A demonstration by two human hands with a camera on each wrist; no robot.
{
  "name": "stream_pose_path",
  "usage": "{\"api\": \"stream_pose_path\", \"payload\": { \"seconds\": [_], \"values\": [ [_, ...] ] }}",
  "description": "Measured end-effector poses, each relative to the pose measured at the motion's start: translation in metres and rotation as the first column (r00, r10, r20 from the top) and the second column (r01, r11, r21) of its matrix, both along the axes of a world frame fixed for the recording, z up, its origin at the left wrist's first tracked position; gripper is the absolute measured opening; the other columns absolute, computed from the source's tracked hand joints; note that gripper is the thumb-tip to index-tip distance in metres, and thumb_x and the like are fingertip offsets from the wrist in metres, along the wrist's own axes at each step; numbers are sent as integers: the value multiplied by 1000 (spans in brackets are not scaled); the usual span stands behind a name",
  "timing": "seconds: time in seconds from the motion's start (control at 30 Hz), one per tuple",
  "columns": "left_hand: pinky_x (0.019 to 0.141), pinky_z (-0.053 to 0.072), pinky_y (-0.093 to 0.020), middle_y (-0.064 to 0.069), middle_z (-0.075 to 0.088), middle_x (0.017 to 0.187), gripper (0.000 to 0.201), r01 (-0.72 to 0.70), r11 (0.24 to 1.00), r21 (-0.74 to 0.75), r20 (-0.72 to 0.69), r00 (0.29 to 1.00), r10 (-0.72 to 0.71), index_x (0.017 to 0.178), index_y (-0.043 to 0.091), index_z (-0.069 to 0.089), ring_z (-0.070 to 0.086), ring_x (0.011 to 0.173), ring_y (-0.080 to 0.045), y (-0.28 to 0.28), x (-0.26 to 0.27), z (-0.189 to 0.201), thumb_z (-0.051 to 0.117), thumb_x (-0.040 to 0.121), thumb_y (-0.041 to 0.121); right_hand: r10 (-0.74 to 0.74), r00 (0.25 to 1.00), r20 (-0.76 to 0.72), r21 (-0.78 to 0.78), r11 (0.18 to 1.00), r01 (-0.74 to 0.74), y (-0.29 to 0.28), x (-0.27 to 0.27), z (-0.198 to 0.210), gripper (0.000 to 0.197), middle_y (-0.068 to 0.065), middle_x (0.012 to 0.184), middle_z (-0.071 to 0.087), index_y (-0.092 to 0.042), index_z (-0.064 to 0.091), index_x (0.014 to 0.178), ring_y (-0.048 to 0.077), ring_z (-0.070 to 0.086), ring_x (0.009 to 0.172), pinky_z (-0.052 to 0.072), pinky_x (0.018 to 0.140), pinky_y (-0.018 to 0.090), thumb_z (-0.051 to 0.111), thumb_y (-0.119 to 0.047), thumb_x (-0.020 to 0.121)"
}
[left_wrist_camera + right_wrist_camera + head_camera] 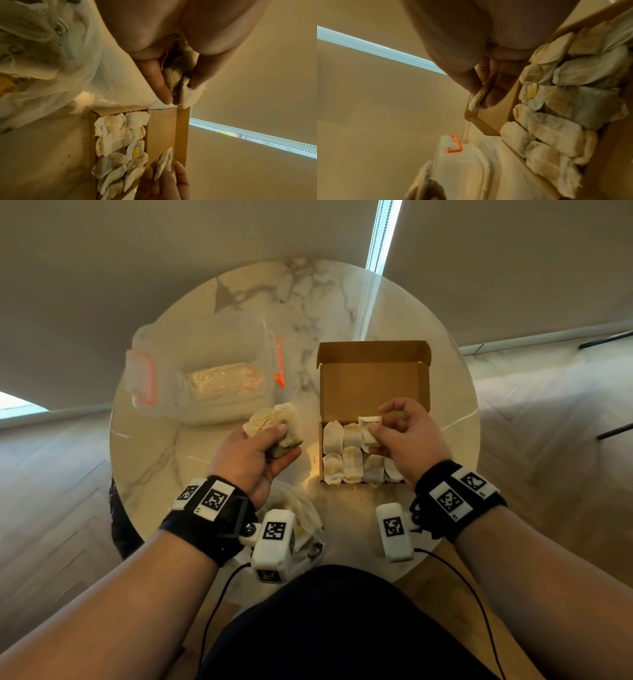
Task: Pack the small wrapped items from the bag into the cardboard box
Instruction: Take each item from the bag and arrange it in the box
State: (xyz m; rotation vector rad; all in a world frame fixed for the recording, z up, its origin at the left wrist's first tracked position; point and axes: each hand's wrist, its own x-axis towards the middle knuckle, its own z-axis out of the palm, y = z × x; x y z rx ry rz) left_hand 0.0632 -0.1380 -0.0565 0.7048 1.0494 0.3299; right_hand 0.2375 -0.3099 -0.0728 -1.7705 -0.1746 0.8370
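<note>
Dark lap at the bottom edge, then the plastic bag on the near rim of the round marble table. Left hand up off the table, fingers curled round a bunch of tea bags. Right hand over the open cardboard box, thumb and fingers pinching a single tea bag. Two rows of packed tea bags filling the box's near half. Clear container with orange clips at far left.
</note>
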Motion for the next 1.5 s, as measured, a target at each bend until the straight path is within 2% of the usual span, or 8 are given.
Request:
{"api": "stream_pose_path", "payload": {
  "seconds": [0.27, 0.4, 0.57, 0.77, 1.07, 1.2, 1.33, 1.5],
  "values": [
    [76, 65, -36, -10, 77, 103, 24, -7, 1000, 11, -44, 999, 7, 121, 7, 65, 77, 91, -23, 4, -8, -15, 66, 97, 0, 168, 978, 124, -298, 946, -125, 16, -4, -40, 9, -3, 94, 75, -28, 78, 98, 19, 73, 89, 65, 82, 40, 75, -20, 94],
    [79, 66, -38, -10, 77, 101, 22, 10, 1000, 17, -57, 998, -9, 119, 6, 65, 76, 91, -23, 5, -8, -21, 66, 97, 0, 220, 967, 125, -324, 931, -170, 30, 0, -44, 15, -6, 99, 74, -27, 75, 106, 11, 71, 85, 54, 59, 10, 72, -16, 95],
    [79, 65, -37, -15, 75, 112, 32, 22, 1000, 16, -94, 995, -20, 129, 2, 63, 75, 95, -25, 7, -8, -28, 67, 97, 0, 218, 966, 135, -335, 928, -163, 48, -1, -53, 21, -6, 99, 72, -31, 73, 101, 15, 72, 93, 65, 82, 36, 75, -13, 91],
    [75, 65, -35, -16, 74, 115, 38, 30, 1000, 4, -106, 994, -29, 133, 1, 61, 76, 95, -24, 10, -10, -30, 69, 96, 0, 319, 926, 201, -426, 880, -211, 59, -14, -60, 21, -15, 94, 66, -33, 72, 108, 6, 64, 89, 56, 77, 25, 75, -20, 91],
    [79, 66, -39, -14, 75, 105, 30, 51, 999, -15, -84, 995, -53, 125, 3, 64, 76, 88, -23, 9, -10, -27, 65, 96, -3, 610, 733, 302, -652, 693, -308, 60, -22, -58, 34, -1, 122, 55, -28, 67, 130, 16, 52, 100, 42, 83, 29, 66, -33, 97],
    [79, 66, -38, -12, 77, 102, 26, 99, 995, -20, -56, 993, -100, 120, 6, 65, 78, 87, -22, -1, -3, -23, 66, 96, -4, 485, 811, 328, -421, 843, -334, 56, -23, -35, 22, -7, 97, 67, -24, 72, 114, 12, 63, 90, 52, 79, 29, 66, -37, 98],
    [72, 63, -31, -15, 78, 106, 30, 137, 990, -32, 24, 990, -136, 124, 3, 65, 78, 91, -24, -11, 9, -16, 66, 95, -5, 266, 964, -19, 45, 963, -265, 45, -35, -3, 21, 9, 97, 77, -16, 67, 114, 18, 72, 83, 63, 73, 36, 71, -29, 98],
    [69, 62, -28, -18, 78, 111, 32, 160, 987, -20, 19, 987, -160, 125, 3, 65, 78, 92, -25, -19, 14, -12, 69, 94, -4, 213, 976, 35, 96, 972, -216, 28, -39, 7, 46, 9, 103, 77, -19, 51, 119, 25, 76, 91, 65, 78, 39, 83, -26, 88]
  ]
}}
